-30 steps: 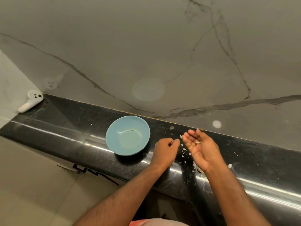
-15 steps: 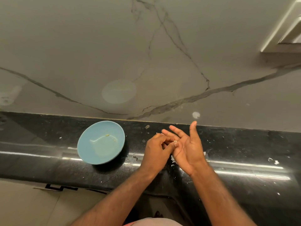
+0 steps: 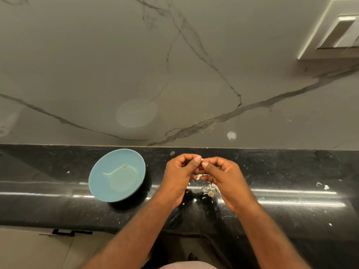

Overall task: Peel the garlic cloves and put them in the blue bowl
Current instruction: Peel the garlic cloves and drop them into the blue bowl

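A blue bowl (image 3: pixel 117 175) sits on the black counter (image 3: pixel 291 171), left of my hands, with a couple of tiny yellowish bits inside. My left hand (image 3: pixel 179 175) and my right hand (image 3: pixel 221 176) meet above the counter, fingers curled, thumbs tip to tip. Between the thumb tips they pinch a small garlic clove (image 3: pixel 202 159), of which only a pale sliver shows. Loose garlic skins (image 3: pixel 210 192) lie on the counter under my right hand.
A grey marble wall (image 3: pixel 174 74) with dark veins rises right behind the narrow counter. White flecks of skin (image 3: pixel 322 185) dot the counter to the right. A white frame (image 3: pixel 334 32) juts from the wall at the top right.
My right hand, open palm-up a second ago, has curled and joined my left hand on the clove. The view has shifted, so the bowl sits further left.
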Demonstrator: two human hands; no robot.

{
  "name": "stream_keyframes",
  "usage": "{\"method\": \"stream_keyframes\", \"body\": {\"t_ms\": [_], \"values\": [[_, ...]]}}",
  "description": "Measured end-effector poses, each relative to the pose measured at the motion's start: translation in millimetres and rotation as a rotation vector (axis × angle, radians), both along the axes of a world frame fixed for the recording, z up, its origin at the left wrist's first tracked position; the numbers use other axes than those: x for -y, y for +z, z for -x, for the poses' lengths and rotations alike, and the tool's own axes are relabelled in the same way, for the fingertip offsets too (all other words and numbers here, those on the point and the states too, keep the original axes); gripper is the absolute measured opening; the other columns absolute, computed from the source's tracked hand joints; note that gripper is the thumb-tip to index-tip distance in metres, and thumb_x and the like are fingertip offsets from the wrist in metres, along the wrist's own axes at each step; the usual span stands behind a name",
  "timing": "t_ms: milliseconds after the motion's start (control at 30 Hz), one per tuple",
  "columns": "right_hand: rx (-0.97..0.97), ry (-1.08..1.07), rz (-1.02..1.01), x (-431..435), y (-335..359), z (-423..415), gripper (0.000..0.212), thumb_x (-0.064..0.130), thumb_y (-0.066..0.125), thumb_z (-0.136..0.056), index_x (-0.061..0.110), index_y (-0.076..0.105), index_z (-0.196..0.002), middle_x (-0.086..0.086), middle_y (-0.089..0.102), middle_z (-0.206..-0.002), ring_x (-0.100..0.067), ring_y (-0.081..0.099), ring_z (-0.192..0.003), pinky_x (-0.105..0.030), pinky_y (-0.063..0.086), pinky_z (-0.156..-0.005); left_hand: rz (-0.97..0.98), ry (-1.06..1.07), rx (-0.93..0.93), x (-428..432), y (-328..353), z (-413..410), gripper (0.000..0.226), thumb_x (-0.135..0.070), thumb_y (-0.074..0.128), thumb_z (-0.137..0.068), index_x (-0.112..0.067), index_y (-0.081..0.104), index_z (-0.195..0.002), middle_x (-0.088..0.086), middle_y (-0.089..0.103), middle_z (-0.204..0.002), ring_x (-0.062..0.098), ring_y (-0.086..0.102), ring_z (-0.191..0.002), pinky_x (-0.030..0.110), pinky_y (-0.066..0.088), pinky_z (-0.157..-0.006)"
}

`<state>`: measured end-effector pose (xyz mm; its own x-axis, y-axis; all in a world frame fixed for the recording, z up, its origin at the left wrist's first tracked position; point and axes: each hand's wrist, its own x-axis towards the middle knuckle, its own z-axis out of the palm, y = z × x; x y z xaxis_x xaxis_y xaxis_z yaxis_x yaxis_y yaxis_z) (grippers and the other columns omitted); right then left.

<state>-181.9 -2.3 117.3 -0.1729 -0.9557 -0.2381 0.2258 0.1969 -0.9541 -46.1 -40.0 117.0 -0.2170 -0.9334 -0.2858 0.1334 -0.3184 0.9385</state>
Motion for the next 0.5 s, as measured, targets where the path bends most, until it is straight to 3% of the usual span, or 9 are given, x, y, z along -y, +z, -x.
{"method": "stream_keyframes", "body": {"t_ms": [167,500], "values": [[-0.112,-0.037,0.055,2,4,-2,0.008,0.007,0.066,-0.094,0.002,0.072,-0.095,-0.016,0.075,-0.083,-0.030,0.074,-0.083,-0.037,0.059,-0.073,0.074,-0.048,0.051,1,6,-3,0.010,-0.016,0.069,-0.091,-0.011,0.074,-0.099,0.001,0.075,-0.087,0.013,0.066,-0.077,0.026,0.051,-0.067],[-0.249,0.007,0.109,1,10,1,0.007,0.008,0.068,-0.093,0.010,0.074,-0.088,-0.005,0.076,-0.077,-0.020,0.074,-0.075,-0.027,0.058,-0.064,0.256,-0.116,0.229,6,18,-14,0.012,-0.008,0.071,-0.089,-0.012,0.076,-0.099,0.003,0.077,-0.086,0.012,0.070,-0.076,0.021,0.055,-0.069]]}}
